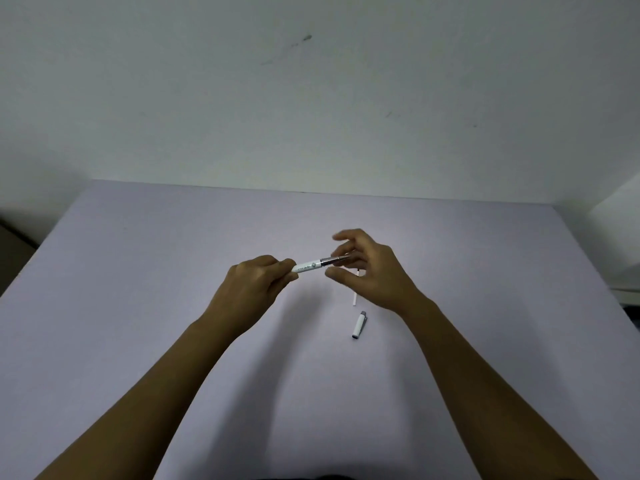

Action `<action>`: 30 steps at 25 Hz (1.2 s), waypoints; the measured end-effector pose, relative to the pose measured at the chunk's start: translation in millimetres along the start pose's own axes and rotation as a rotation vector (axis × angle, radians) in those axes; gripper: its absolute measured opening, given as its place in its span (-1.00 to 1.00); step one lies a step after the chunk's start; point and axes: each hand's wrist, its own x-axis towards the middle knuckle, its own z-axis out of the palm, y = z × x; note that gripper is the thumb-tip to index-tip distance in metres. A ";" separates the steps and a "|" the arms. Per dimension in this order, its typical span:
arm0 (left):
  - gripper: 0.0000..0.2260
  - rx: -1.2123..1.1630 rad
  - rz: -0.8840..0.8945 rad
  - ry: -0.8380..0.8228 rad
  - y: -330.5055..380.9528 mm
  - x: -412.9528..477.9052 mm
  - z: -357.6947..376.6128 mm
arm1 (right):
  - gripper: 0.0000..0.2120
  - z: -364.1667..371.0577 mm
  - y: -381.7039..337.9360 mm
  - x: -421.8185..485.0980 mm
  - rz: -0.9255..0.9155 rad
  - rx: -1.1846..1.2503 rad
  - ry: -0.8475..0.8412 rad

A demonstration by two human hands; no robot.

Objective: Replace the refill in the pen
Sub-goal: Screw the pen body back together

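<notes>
My left hand (pixel 252 285) grips the rear of a white pen (pixel 311 266) held above the table, its metal front section and tip pointing right. My right hand (pixel 367 268) hovers at the pen's tip with fingers spread around it; whether a fingertip touches the tip is unclear. A thin white refill (pixel 355 296) lies on the table below my right hand, partly hidden by it. The white pen cap (pixel 359 326) with a grey end lies on the table just nearer to me.
The pale purple table (pixel 173 271) meets a white wall at its far edge. A white object (pixel 620 244) stands at the far right edge.
</notes>
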 end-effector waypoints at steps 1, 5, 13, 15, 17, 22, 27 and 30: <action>-0.65 0.001 -0.002 0.000 0.6 0.0 0.3 | -0.79 -0.8 0.7 0.1 -0.026 -0.022 -0.014; -0.65 -0.007 -0.011 0.007 1.5 -0.8 -0.2 | -0.83 -2.0 0.2 0.3 -0.028 -0.082 -0.011; -0.65 0.005 0.003 0.011 2.5 -0.8 -0.2 | -0.83 -1.7 -0.9 2.2 -0.107 -0.129 -0.011; -0.65 -0.001 0.002 0.014 3.1 -0.9 0.1 | -0.89 -2.0 0.4 3.0 -0.130 -0.159 0.006; -0.65 -0.006 0.005 0.013 3.9 -0.4 0.5 | -0.87 -2.2 0.3 2.6 -0.115 -0.151 0.024; -0.66 -0.003 0.012 0.014 5.0 0.8 0.2 | -0.90 -1.2 3.5 1.6 -0.135 -0.154 0.021; -0.67 0.010 0.016 0.002 5.5 1.1 1.9 | -0.89 -0.7 6.1 0.2 -0.132 -0.119 0.028; -0.67 0.007 0.017 0.001 6.2 1.2 3.4 | -0.91 -0.6 7.5 1.2 -0.127 -0.150 0.045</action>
